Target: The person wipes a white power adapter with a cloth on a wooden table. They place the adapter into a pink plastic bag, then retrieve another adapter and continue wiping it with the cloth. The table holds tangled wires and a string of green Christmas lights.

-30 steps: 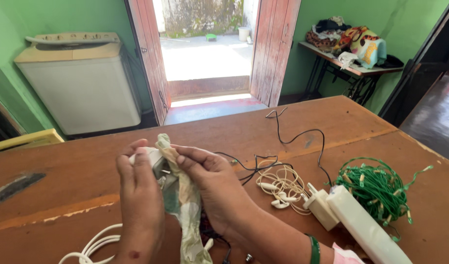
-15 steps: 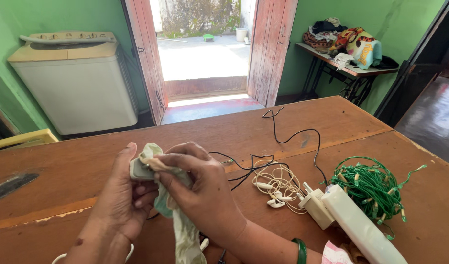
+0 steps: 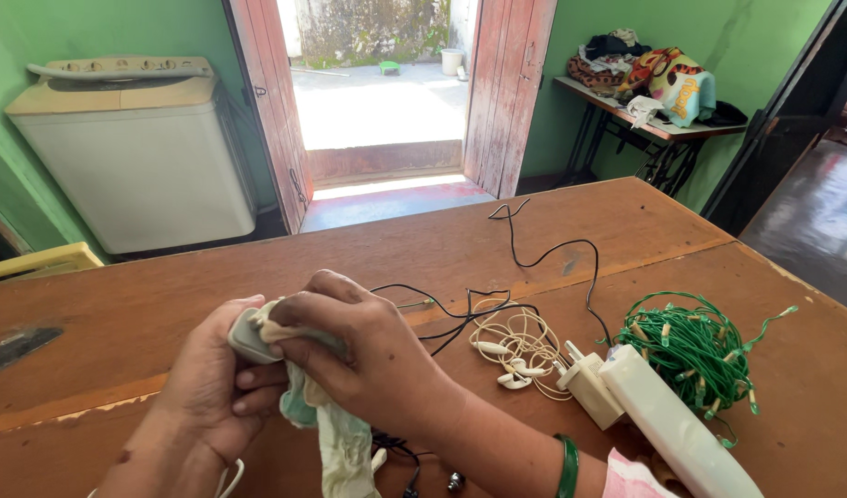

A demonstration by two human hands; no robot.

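Observation:
My left hand (image 3: 202, 383) holds a small white charger block (image 3: 248, 337) above the brown wooden table (image 3: 100, 304). My right hand (image 3: 363, 355) presses a pale green-and-cream cloth (image 3: 336, 443) over the block's top, and the cloth's loose end hangs down below both hands. A white cable (image 3: 228, 478) shows under my left wrist at the bottom edge. My right wrist wears a green bangle (image 3: 568, 468).
Right of my hands lie white earphones (image 3: 515, 355), a black cable (image 3: 548, 254), a white plug adapter (image 3: 586, 389), a long white box (image 3: 677, 429) and a bundle of green string lights (image 3: 700, 349). A washing machine (image 3: 133, 152) and an open doorway (image 3: 382, 88) stand beyond.
Both hands have sunk lower and drifted left. My right hand has wrapped the cloth over the charger block, which is now more covered than a second ago.

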